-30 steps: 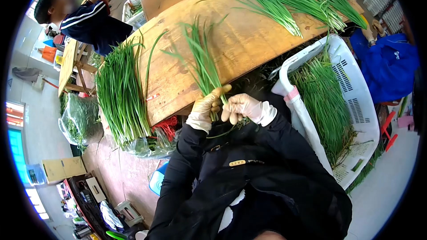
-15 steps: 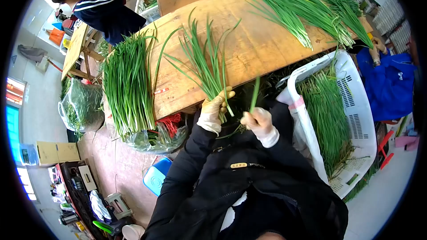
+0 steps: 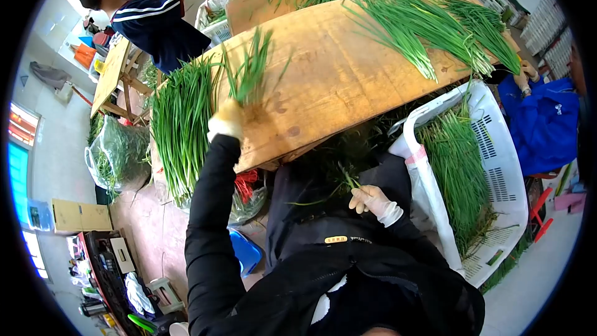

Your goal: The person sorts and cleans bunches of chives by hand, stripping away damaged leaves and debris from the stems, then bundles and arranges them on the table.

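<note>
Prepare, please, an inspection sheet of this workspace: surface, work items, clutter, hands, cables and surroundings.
Surface: wooden table, bare in the middle, with faint dark marks.
Job's things: large pile of long green stalks at the left end; loose bunches at the far right; white crate beside the table, holding more greens.
Clutter: red strands and blue plastic item below the table.
Hands: left hand, gloved and motion-blurred, holds a small bunch; right hand, gloved, is at a thin stalk, grip unclear.
Cables: nothing seen.
Surroundings: person in dark striped top at left; person in blue at right.
</note>
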A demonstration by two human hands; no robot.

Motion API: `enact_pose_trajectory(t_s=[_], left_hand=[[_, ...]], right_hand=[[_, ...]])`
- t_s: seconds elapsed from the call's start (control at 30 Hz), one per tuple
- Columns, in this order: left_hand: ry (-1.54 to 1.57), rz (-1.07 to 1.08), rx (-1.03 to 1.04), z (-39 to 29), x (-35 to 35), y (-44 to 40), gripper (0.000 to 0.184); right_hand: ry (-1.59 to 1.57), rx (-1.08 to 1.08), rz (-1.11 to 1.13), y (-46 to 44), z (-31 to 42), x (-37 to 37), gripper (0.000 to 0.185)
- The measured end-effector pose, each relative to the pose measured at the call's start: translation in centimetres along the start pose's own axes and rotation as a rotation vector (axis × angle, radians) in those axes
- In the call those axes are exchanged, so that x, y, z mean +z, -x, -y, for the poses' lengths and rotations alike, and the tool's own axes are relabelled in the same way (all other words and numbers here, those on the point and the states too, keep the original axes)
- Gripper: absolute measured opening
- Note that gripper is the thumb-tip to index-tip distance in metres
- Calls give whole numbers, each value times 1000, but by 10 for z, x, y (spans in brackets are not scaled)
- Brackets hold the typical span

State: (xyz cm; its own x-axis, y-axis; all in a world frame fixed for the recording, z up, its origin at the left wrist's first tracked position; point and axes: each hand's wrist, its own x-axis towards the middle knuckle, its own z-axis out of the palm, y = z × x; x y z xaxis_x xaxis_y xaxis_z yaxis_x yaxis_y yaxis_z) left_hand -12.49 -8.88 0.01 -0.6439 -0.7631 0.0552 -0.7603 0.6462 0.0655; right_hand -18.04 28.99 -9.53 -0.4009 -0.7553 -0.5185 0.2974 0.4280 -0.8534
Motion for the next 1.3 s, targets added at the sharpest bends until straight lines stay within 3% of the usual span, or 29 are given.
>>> enact_pose_trajectory(t_s=[0.07,0.1,0.13,0.17,0.2,0.23,0.27,0.33,0.37,0.4,0.47,0.5,0.53,0.57,0.6,0.67,0.73,0.77,0.8,0.87,0.93,0.97,1.0,1.03,1.07,1.1,1.17,1.27,1.3], left_hand=[[-125,84,205,-9,10,36,12],[-99,108,418,-13,8,58,9],[-109,178,437,-35,-16,85,8],[-49,200,565,-38,-26,106,7],[51,405,655,-47,-47,119,12],[344,512,858,-37,-36,121,19],[472,800,807,-43,-57,122,26],[887,890,748,-42,-62,120,30],[1239,961,690,-41,-64,116,29],[1411,943,478,-40,-63,119,27],[1490,863,352,-42,-52,111,28],[1686,717,279,-47,-29,116,27],[1729,824,111,-51,-14,119,31],[1898,946,-127,-55,7,127,40],[2008,1100,-143,-57,13,134,46],[2181,1212,-274,-63,39,153,55],[2409,1295,-195,-70,50,172,59],[2343,1276,-147,-77,58,182,53],[2188,1252,-85,-79,50,187,45],[1782,1199,38,-82,19,194,30],[1748,1348,73,-89,32,203,21],[1651,1227,109,-92,31,197,21],[1547,1112,142,-95,28,188,20],[1627,961,225,-95,29,173,17],[1563,643,290,-94,17,153,13],[1255,463,358,-90,-4,130,15],[1010,-210,508,-93,-18,89,28],[943,-356,501,-82,-64,69,42],[946,-364,493,-79,-60,68,42]], right_hand=[[-7,-37,-33,-1,-2,-5,41],[-39,-40,-31,-1,-1,-8,41],[-69,-41,-29,1,-2,-11,41],[-52,-31,-16,-1,-11,-15,39],[-48,-29,-12,-4,-22,-20,39],[9,57,38,-8,-34,-24,38],[67,141,90,-8,-27,-22,38],[113,81,110,-8,-23,-17,35],[125,99,49,-13,-33,-12,37],[140,115,-9,-17,-35,-9,39],[274,134,-1,-23,-27,-8,45],[397,158,-11,-24,-21,-6,51],[416,149,7,-26,-12,-5,51],[615,278,138,-29,-2,-4,56],[817,408,267,-33,7,-3,61],[982,411,463,-40,11,-3,64],[719,-113,441,-43,-10,-10,64],[84,-99,649,-52,-13,-6,68],[-220,-161,827,-53,13,1,68],[-649,-326,661,-34,66,32,69],[-764,-266,539,-39,108,44,69],[-887,-241,415,-34,128,47,63],[-664,-410,239,-45,139,41,57],[-690,-553,243,-51,160,39,42],[-597,-638,57,-42,195,52,25],[-574,-738,132,-43,222,53,18],[-486,-988,405,-49,264,58,29],[-263,-1068,366,-55,292,77,20],[-225,-1019,240,-59,286,87,22]])
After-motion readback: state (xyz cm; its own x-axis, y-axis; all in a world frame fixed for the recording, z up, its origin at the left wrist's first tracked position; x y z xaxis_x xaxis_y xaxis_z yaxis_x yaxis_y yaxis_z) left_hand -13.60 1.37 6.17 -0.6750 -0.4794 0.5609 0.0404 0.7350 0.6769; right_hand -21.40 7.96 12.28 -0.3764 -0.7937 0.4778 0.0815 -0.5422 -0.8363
